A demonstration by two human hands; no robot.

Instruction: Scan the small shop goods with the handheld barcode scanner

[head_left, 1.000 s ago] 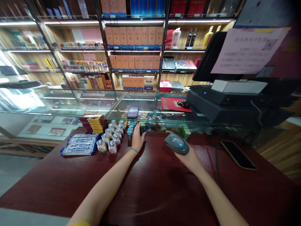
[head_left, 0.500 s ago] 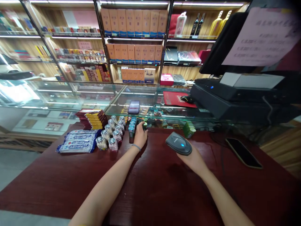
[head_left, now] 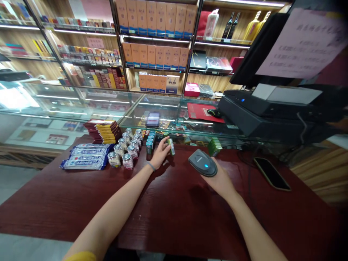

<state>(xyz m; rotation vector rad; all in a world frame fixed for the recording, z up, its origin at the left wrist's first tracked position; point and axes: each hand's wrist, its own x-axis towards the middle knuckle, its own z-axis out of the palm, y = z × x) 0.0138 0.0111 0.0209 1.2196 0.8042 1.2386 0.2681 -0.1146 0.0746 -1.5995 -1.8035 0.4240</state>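
Note:
My left hand, with a band round its wrist, has its fingers closed on a small green-and-white pack just above the dark red counter. My right hand grips a grey barcode scanner with a blue light on top; its handle is hidden. Left of my left hand stands a row of small blue-topped containers. Beyond the scanner sits a group of green packs of a similar look.
Silver-lidded jars, blue-and-white packets and stacked red and yellow packs occupy the left. A phone lies at right, below the black till equipment. A glass case borders the counter's far side.
My left hand has drawn the green-and-white pack out beside the blue containers, turning it so its pale side shows. The scanner has shifted slightly left in view, as has the whole scene.

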